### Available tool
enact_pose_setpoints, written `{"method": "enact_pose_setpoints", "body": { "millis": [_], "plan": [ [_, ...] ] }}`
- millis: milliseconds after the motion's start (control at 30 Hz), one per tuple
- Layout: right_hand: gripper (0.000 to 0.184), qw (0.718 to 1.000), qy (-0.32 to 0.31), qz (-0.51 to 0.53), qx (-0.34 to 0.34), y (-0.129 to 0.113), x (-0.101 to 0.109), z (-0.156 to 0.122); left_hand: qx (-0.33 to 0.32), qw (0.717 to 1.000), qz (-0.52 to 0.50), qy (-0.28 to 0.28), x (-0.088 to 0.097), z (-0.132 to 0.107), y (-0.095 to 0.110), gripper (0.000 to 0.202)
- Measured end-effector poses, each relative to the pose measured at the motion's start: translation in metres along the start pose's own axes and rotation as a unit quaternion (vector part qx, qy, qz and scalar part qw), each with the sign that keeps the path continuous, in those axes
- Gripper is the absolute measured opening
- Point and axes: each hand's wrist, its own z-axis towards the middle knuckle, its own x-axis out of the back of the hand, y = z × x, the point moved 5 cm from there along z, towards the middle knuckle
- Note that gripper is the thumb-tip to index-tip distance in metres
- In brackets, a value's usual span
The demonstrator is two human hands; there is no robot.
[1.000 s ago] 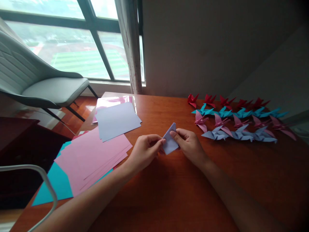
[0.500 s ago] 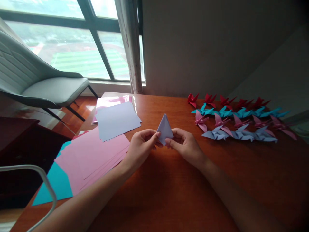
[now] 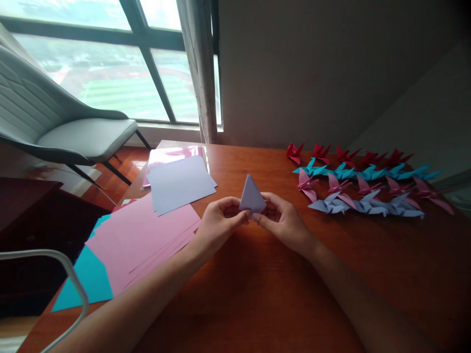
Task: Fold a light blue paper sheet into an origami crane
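A small piece of folded pale lavender paper (image 3: 251,194), pointed at the top, is held up above the brown table between both hands. My left hand (image 3: 224,218) is closed on its lower left side, with the thumb at the bottom edge. My right hand (image 3: 281,215) grips the lower right corner, its thumb near the left thumb. The fingers behind the paper are partly hidden.
Several paper cranes stand in rows on the right: red (image 3: 346,156), blue (image 3: 342,170), pink (image 3: 338,184) and pale lavender (image 3: 333,203). To the left lie lavender sheets (image 3: 182,184), pink sheets (image 3: 147,235) and blue sheets (image 3: 88,279). A chair (image 3: 84,139) stands by the window.
The left thumb has slid from the paper's left side down to its bottom edge. The paper's tip has turned slightly left.
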Motion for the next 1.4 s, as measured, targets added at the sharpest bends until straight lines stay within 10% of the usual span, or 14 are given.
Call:
{"method": "enact_pose_setpoints", "body": {
  "millis": [267,533,833,1400],
  "plan": [
    [0.04,0.991,0.045,-0.122,0.031,-0.003,0.008,0.001,0.008,1.0,0.018,-0.012,0.002,0.001,0.001,0.029],
    [0.014,0.9,0.158,-0.346,0.211,-0.033,0.009,-0.01,0.004,0.998,0.052,0.021,0.009,0.003,0.0,0.029],
    [0.017,0.918,0.097,-0.324,0.208,-0.026,-0.002,-0.009,-0.057,0.993,0.108,-0.004,0.0,-0.001,0.002,0.024],
    [0.021,0.928,0.073,-0.331,0.154,-0.014,-0.002,-0.008,-0.263,0.865,0.42,-0.074,-0.011,-0.015,0.009,0.051]
  ]
}}
